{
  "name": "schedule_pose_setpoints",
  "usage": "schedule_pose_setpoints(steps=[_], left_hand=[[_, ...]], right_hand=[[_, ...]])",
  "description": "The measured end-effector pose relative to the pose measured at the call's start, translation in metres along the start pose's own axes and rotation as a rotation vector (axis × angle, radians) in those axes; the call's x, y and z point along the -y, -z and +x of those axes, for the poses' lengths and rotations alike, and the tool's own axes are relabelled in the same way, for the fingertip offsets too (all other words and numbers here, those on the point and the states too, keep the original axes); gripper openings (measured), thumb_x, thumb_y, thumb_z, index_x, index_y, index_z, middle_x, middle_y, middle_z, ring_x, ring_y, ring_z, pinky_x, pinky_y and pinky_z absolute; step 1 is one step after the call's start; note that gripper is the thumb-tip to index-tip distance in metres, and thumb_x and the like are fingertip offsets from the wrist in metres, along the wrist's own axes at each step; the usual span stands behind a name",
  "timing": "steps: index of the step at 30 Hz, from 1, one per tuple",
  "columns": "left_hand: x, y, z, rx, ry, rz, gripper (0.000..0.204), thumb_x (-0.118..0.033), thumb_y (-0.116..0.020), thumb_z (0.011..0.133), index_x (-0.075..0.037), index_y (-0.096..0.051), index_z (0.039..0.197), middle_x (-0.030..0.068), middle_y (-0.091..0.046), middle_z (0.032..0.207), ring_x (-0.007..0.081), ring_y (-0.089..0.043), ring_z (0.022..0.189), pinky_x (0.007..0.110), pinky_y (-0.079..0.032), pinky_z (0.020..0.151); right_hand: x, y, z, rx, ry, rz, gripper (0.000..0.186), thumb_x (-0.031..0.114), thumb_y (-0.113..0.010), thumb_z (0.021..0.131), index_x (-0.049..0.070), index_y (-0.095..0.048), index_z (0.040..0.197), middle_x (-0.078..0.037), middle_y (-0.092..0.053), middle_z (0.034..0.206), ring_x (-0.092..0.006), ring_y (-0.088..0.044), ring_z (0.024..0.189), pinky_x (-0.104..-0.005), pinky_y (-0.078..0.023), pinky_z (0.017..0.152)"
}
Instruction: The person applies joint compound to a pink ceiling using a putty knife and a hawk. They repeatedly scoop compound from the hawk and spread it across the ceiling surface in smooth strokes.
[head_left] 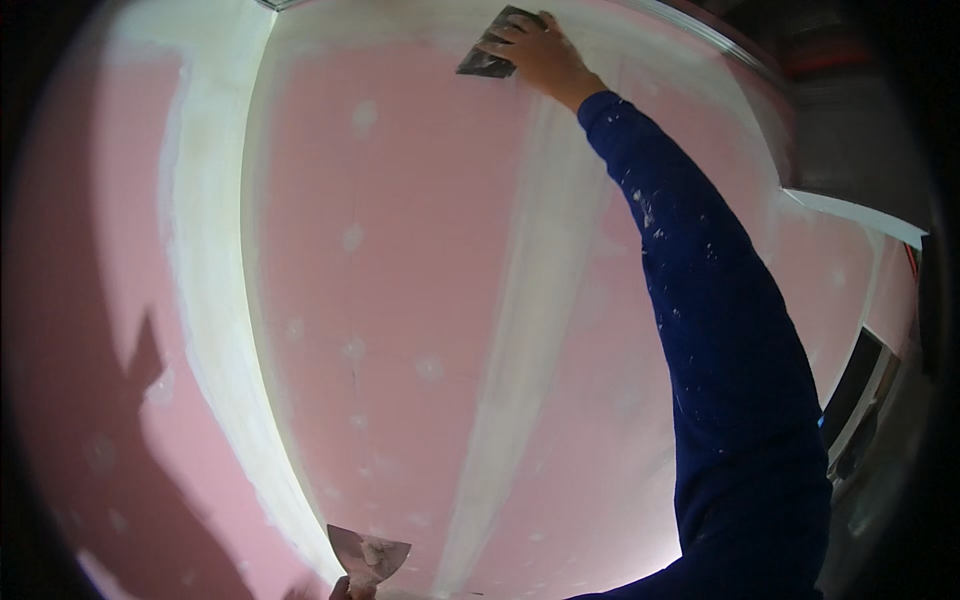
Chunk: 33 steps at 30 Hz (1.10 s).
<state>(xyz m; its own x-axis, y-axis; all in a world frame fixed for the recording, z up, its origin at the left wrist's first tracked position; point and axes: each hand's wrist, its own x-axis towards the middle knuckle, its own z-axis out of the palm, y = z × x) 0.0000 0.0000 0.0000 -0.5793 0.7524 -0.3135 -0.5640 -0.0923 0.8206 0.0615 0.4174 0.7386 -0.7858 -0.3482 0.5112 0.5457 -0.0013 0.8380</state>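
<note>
High on the wall, my right hand (550, 62) presses a dark, flat-bladed putty knife (488, 62) to the surface. Its fingers are spread over the blade, and the palm hides any handle. At the bottom edge, my left hand (352, 590) is mostly cut off by the frame; its fingers close round a second putty knife (345, 548) with the wide blade pointing up. A lump of pale compound (378, 552) sits on that blade. Pink wallboard (400, 200) carries a pale band of joint compound (540, 240) below my right hand.
A wall corner coated in pale compound (225, 250) runs down the left. Small patches (352, 237) dot the pink board. Metal trim (700, 30) follows the top right edge, and a dark opening (855, 380) stands at the right. Shadow falls on the left wall.
</note>
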Motion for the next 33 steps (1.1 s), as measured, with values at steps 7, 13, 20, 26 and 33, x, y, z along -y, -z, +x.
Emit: schedule_pose_setpoints(steps=[7, 13, 20, 26, 33], left_hand=[[-0.019, -0.021, -0.006, 0.004, -0.033, 0.172, 0.053, -0.041, -0.070, 0.099, -0.005, -0.053, 0.133, -0.0062, -0.046, 0.060, 0.0047, -0.038, 0.047, 0.021, -0.027, 0.041], [-0.014, -0.042, 0.024, 0.047, -0.040, 0.229, 0.068, -0.045, -0.069, 0.099, -0.005, -0.044, 0.147, -0.0050, -0.047, 0.063, 0.0053, -0.037, 0.047, 0.022, -0.028, 0.041], [0.003, -0.081, 0.022, 0.134, 0.083, 0.386, 0.074, -0.046, -0.067, 0.100, -0.003, -0.038, 0.153, -0.0030, -0.047, 0.060, 0.0060, -0.039, 0.044, 0.023, -0.027, 0.039], [-0.003, -0.079, 0.016, 0.139, 0.030, 0.418, 0.065, -0.043, -0.068, 0.100, -0.003, -0.046, 0.146, -0.0044, -0.044, 0.061, 0.0060, -0.039, 0.045, 0.023, -0.028, 0.040], [-0.003, -0.056, 0.023, 0.132, 0.143, 0.200, 0.056, -0.042, -0.068, 0.100, -0.006, -0.051, 0.140, -0.0072, -0.043, 0.062, 0.0046, -0.039, 0.047, 0.022, -0.027, 0.040]], right_hand=[[-0.055, 0.015, -0.069, 0.067, 0.000, -0.091, 0.044, 0.019, -0.067, 0.089, 0.030, -0.062, 0.131, 0.007, -0.058, 0.136, -0.0228, -0.048, 0.134, -0.0629, -0.042, 0.104], [-0.100, 0.037, -0.134, 0.211, -0.008, -0.195, 0.052, 0.018, -0.063, 0.091, 0.027, -0.058, 0.142, 0.002, -0.056, 0.147, -0.0259, -0.046, 0.140, -0.0666, -0.038, 0.107], [-0.156, 0.029, -0.211, 0.384, -0.138, -0.324, 0.081, 0.001, -0.067, 0.092, 0.045, -0.040, 0.155, 0.012, -0.037, 0.164, -0.0167, -0.036, 0.150, -0.0618, -0.029, 0.120], [-0.191, 0.033, -0.314, 0.358, -0.251, -0.392, 0.084, -0.006, -0.062, 0.089, 0.043, -0.042, 0.155, 0.010, -0.039, 0.163, -0.0195, -0.044, 0.145, -0.0604, -0.032, 0.118], [-0.122, 0.057, -0.354, 0.276, -0.521, -0.318, 0.078, 0.001, -0.064, 0.085, 0.032, -0.046, 0.154, -0.003, -0.053, 0.148, -0.0330, -0.054, 0.123, -0.0541, -0.045, 0.102]])
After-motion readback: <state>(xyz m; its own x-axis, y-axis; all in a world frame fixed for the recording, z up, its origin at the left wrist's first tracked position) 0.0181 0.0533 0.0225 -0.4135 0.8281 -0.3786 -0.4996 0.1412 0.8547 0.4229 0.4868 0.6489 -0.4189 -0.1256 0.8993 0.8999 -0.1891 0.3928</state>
